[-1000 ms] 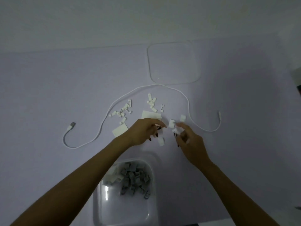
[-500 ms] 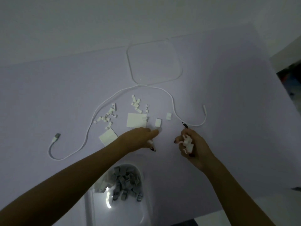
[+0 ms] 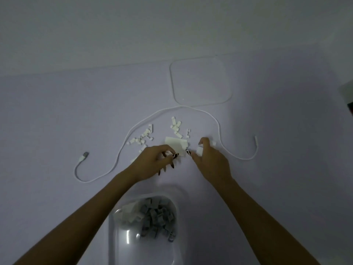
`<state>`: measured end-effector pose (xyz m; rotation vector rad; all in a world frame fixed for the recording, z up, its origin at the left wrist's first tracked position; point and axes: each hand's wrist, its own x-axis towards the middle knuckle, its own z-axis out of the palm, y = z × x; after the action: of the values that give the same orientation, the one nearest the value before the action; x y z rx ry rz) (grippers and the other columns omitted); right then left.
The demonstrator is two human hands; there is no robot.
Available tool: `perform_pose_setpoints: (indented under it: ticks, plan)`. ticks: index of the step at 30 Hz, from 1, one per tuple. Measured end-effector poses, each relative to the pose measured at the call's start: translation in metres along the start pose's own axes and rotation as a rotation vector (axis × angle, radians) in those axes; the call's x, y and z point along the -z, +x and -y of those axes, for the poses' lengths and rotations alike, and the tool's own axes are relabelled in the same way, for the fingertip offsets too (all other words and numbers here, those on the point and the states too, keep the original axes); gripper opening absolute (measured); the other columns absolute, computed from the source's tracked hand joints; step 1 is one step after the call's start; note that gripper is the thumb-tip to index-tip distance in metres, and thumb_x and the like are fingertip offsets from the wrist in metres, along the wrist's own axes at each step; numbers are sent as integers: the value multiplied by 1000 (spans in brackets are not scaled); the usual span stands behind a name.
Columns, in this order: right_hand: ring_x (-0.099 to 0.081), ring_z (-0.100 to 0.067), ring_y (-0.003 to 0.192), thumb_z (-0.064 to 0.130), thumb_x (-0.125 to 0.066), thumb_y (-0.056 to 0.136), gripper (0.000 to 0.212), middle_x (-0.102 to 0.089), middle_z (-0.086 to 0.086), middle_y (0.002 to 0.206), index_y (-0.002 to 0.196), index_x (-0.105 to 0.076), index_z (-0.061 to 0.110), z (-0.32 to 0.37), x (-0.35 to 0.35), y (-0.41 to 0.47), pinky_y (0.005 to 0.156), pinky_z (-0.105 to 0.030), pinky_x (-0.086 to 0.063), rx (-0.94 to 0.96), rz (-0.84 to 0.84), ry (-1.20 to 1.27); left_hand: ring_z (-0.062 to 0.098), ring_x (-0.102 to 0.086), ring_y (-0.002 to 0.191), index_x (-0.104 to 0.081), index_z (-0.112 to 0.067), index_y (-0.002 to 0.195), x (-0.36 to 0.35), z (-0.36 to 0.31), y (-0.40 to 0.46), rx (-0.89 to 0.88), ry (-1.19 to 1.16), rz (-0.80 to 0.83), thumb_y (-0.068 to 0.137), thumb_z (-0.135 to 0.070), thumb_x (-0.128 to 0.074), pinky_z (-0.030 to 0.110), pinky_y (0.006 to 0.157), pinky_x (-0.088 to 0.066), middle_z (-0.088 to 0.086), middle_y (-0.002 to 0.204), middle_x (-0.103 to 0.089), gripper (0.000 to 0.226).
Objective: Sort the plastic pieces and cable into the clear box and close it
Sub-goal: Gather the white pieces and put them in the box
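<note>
Small white plastic pieces (image 3: 143,138) lie scattered on the lilac table, with a second cluster (image 3: 176,126) and a flat white plate (image 3: 176,144) beside them. My left hand (image 3: 154,161) curls its fingers round a small white piece just below the plate. My right hand (image 3: 210,159) holds white pieces (image 3: 199,151) between thumb and fingers. A white cable (image 3: 217,123) arcs round the pieces, its USB plug (image 3: 84,155) at the left. The clear box (image 3: 114,236) stands near me, holding grey and white pieces.
The clear square lid (image 3: 200,81) lies flat at the back of the table, beyond the cable. The table's far edge meets a pale wall. A dark object (image 3: 350,109) shows at the right border.
Both hands have moved up toward the flat plate. The right hand, which was drawn back holding pieces, now reaches the loose squares. The camera view shifted.
</note>
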<state>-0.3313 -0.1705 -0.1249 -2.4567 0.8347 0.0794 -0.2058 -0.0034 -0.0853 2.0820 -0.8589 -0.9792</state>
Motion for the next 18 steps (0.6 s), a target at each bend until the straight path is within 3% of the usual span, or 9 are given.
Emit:
perform_pose_setpoints:
  ticks: [4,8,11,14,16,18]
  plan:
    - [-64,-27,67,37,-49,94,26,-63,-5,77,110,-43,18,0,-11,5,54,-32,-48,72,-40,-65,8,-55,50,-61,-6,83,10,7,-12,167,-356,-108,96,-17,-50,19,49,-45,-1,72,-72,20]
    - [-58,-22,55,27,-50,94,23,-57,-1,64,116,-46,22,-7,-15,2,49,-35,-49,117,-104,50,7,-50,44,-59,-7,81,12,13,-17,283,-536,-218,97,-21,-50,20,44,-40,-1,71,-73,23]
    - [-48,-17,48,18,-45,95,20,-55,-6,60,109,-59,24,-5,-10,1,45,-31,-40,-95,-43,457,11,-48,43,-61,-14,96,14,14,-15,277,-602,-216,93,-15,-55,18,39,-37,5,77,-74,7]
    - [-39,-13,41,13,-41,91,28,-54,-8,63,80,-66,13,-2,8,4,39,-19,-26,-478,123,1208,11,-45,43,-64,-19,106,13,15,-7,238,-513,-196,95,-9,-46,18,39,-35,1,70,-69,24]
    - [-38,-13,39,19,-42,89,27,-53,-7,63,71,-60,12,-5,21,3,37,-16,-26,-543,232,1417,8,-48,44,-63,-21,103,9,15,0,183,-337,-228,97,-16,-45,18,45,-37,-1,64,-66,20]
    - [-37,-12,39,22,-46,88,24,-53,-5,63,66,-52,15,-10,29,2,35,-16,-26,-569,284,1470,8,-57,53,-56,-25,104,3,11,11,83,-48,-247,95,-34,-50,19,52,-39,-4,62,-66,14]
